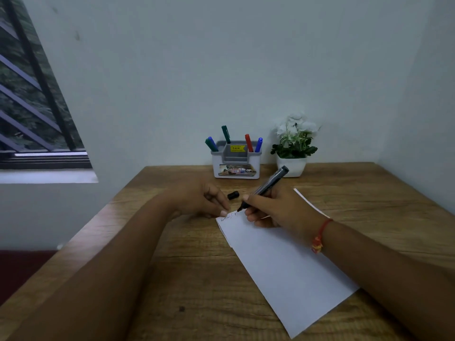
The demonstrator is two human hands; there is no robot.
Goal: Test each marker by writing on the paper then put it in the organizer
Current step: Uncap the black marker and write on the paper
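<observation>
My right hand (273, 207) grips an uncapped black marker (269, 184), its tip touching the top left part of the white paper (283, 264), where a few small marks show. My left hand (204, 200) rests on the table with its fingertips pressing the paper's top left corner; it holds nothing. The marker's black cap (233, 195) lies on the table between my hands. The grey and white organizer (235, 161) stands at the back by the wall and holds several markers: green, blue and red.
A small white pot with a white-flowered plant (293, 143) stands right of the organizer. The wooden table (192, 262) meets the wall at the back and at the right; its left edge drops to the floor. A barred window is at the left.
</observation>
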